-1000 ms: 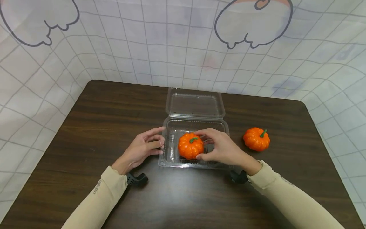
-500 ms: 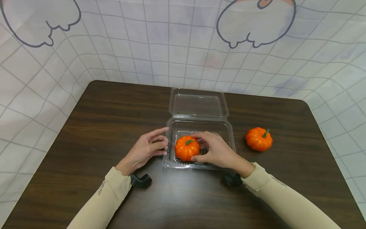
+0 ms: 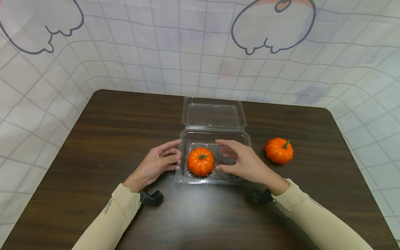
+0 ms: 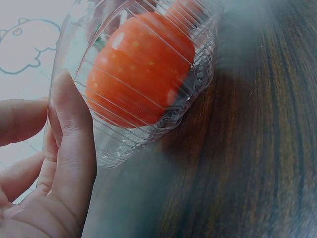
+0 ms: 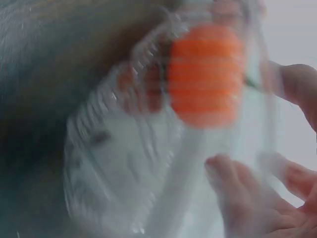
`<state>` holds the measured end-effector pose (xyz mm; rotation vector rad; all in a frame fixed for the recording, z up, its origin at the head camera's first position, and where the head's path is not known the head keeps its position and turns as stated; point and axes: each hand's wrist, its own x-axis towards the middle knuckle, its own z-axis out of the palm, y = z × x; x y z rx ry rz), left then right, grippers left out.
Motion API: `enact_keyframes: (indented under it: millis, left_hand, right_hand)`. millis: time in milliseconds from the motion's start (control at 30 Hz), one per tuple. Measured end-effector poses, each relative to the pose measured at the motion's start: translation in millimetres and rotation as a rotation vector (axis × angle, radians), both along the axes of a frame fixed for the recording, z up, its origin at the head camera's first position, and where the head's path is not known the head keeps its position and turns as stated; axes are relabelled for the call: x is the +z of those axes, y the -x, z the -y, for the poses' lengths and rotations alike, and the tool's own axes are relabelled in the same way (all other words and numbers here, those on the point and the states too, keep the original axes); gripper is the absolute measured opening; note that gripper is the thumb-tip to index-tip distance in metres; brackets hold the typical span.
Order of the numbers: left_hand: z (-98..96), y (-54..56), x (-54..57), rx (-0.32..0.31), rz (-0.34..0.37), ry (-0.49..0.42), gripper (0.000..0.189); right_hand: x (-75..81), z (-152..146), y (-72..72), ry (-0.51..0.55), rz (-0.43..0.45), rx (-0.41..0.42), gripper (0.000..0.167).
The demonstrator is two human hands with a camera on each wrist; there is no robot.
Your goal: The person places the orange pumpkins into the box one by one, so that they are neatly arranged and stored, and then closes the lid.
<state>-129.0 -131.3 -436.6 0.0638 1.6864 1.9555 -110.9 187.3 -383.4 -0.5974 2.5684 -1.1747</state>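
Grip of the left hand (image 3: 154, 163) pinches the left rim of a clear, rectangular plastic clamshell container (image 3: 200, 137); its clear lid (image 3: 214, 113) lies folded back on the dark wood-grain bench (image 3: 125, 121), and a ribbed, green-stemmed orange pumpkin (image 3: 201, 161) sits in the base, left of centre. Over the base's right half hovers the right hand (image 3: 243, 161), its grip spread and holding nothing, just beside that pumpkin; farther right, on the bench, lies a second ribbed orange pumpkin (image 3: 279, 150). Judged progress: roughly half, one pumpkin in, one out, lid not yet closed.
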Motion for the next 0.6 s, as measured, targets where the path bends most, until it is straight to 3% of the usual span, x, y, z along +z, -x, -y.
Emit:
enact_keyframes:
  millis: [200,400,600]
  left_hand:
    - [2.0,-1.0,-1.7,0.0,-0.021,-0.004,0.065]
    - [1.2,-0.9,-2.8,0.004,-0.023,-0.002,0.064]
    - [-1.0,-1.2,-1.0,0.006,-0.018,0.008,0.062]
  right_hand:
    - [14.5,-29.7,-3.1,0.044,-0.056,-0.092,0.072]
    - [22.8,-65.1,-9.2,0.048,-0.179,-0.199,0.064]
    - [33.3,-98.4,-16.9,0.051,-0.247,-0.313,0.064]
